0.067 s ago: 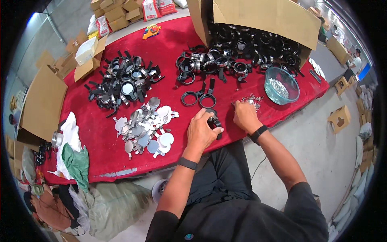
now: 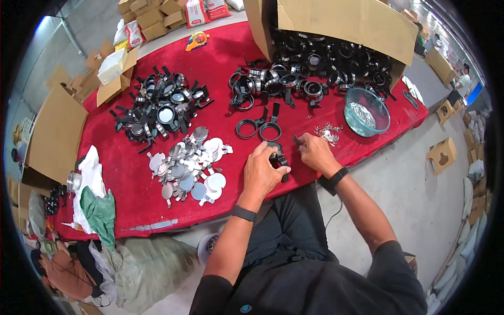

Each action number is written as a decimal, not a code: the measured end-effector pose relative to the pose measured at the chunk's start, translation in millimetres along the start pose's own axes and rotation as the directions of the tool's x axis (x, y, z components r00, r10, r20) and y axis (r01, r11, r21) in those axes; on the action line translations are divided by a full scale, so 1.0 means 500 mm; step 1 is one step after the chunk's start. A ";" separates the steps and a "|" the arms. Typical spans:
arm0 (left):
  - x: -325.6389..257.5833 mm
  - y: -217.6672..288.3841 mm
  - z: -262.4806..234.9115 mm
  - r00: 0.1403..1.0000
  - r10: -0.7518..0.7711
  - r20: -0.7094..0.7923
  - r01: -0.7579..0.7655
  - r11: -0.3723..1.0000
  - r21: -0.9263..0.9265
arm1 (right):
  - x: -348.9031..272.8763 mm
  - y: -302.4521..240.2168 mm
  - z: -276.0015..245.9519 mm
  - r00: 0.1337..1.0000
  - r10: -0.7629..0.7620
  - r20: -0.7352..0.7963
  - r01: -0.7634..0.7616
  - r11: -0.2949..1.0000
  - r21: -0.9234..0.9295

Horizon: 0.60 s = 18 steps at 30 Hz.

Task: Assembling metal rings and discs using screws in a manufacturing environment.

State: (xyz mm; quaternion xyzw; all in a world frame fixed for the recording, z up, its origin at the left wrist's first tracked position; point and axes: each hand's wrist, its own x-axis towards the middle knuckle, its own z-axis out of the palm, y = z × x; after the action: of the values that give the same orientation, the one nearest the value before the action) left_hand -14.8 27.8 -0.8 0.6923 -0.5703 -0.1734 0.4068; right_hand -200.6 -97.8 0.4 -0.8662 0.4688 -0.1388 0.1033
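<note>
My left hand [image 2: 262,170] is closed around a black ring-shaped part with a tab [image 2: 279,153] near the table's front edge. Its fingers hide much of that part. To its right, my right hand [image 2: 316,154] is closed in a pinch, just left of a small heap of tiny silvery metal pieces [image 2: 329,133]. What it pinches is too small to make out. Beyond my left hand lie two black rings with tabs [image 2: 270,131], side by side. Left of my hands spreads a heap of round silvery discs with small tabs [image 2: 188,168].
The table has a red cloth [image 2: 139,194]. Assembled black rings are piled at the left [image 2: 165,105]; more spill from a cardboard box [image 2: 346,29] at the back. A glass bowl [image 2: 367,111] stands right, a yellow toy-like object [image 2: 197,41] far back, a green cloth [image 2: 98,210] front left.
My right hand has moved left, away from the heap of tiny metal pieces and closer to my left hand. The left hand has stayed in place on the black ring-shaped part.
</note>
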 end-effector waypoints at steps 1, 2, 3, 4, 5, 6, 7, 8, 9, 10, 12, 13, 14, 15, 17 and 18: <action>0.000 -0.010 0.003 0.999 0.032 -0.019 -0.032 0.999 0.003 | -0.005 -0.015 0.003 1.000 -0.021 -0.021 0.026 0.972 0.234; 0.000 -0.010 0.004 0.999 0.030 -0.016 -0.030 1.000 0.004 | -0.014 -0.028 0.009 0.999 -0.032 -0.044 0.048 0.888 0.457; 0.000 -0.010 0.005 1.000 0.022 -0.013 -0.022 1.000 0.004 | -0.022 -0.042 0.010 1.000 -0.010 -0.012 0.015 0.870 0.493; 0.001 -0.010 0.006 1.000 0.015 -0.010 -0.015 1.000 0.005 | -0.027 -0.054 0.011 1.000 -0.016 -0.022 0.025 0.856 0.517; 0.002 -0.011 0.009 1.000 0.015 -0.006 -0.015 1.000 0.006 | -0.030 -0.061 0.013 0.999 -0.020 -0.033 0.034 0.841 0.540; 0.003 -0.010 0.012 1.000 0.019 -0.019 -0.019 1.000 0.000 | -0.031 -0.062 0.015 0.999 -0.017 -0.032 0.032 0.840 0.542; 0.004 -0.010 0.015 0.999 0.024 -0.032 -0.025 1.000 -0.007 | -0.031 -0.062 0.017 1.000 -0.023 -0.019 0.030 0.828 0.560; 0.004 -0.010 0.015 0.999 0.022 -0.031 -0.022 1.000 -0.005 | -0.031 -0.067 0.017 0.999 -0.034 -0.004 0.029 0.815 0.578; 0.004 -0.009 0.015 0.999 0.020 -0.041 -0.020 1.000 -0.002 | -0.030 -0.070 0.013 0.999 -0.034 -0.001 0.028 0.814 0.580; 0.005 -0.009 0.016 0.999 0.019 -0.050 -0.019 1.000 0.002 | -0.028 -0.071 0.006 0.999 -0.045 -0.013 0.045 0.832 0.553; 0.007 -0.015 0.022 0.998 0.017 -0.068 -0.017 1.000 0.005 | -0.028 -0.087 -0.013 0.998 -0.056 -0.016 0.056 0.845 0.532; 0.008 -0.019 0.027 0.996 0.020 -0.088 -0.020 1.000 0.005 | -0.027 -0.096 -0.026 0.998 -0.061 0.000 0.052 0.863 0.502; 0.007 -0.015 0.029 0.997 0.014 -0.080 -0.014 1.000 0.007 | -0.030 -0.102 -0.034 0.998 -0.061 0.017 0.046 0.881 0.471; 0.006 -0.012 0.031 0.995 0.024 -0.095 -0.022 1.000 0.022 | -0.033 -0.110 -0.035 0.998 -0.056 0.023 0.038 0.879 0.476; 0.004 -0.011 0.035 0.994 0.029 -0.101 -0.026 0.999 0.036 | -0.037 -0.132 -0.030 0.999 -0.021 -0.039 0.032 0.949 0.314; 0.004 -0.012 0.038 0.993 0.046 -0.111 -0.040 0.998 0.053 | -0.036 -0.142 -0.023 0.997 -0.029 -0.072 0.046 0.967 0.249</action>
State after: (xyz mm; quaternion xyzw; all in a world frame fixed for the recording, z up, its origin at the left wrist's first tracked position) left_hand -23.5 19.2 -16.5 0.6987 -0.5655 -0.1108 0.4240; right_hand -158.4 -44.8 30.7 -0.8498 0.4343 -0.2282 0.1931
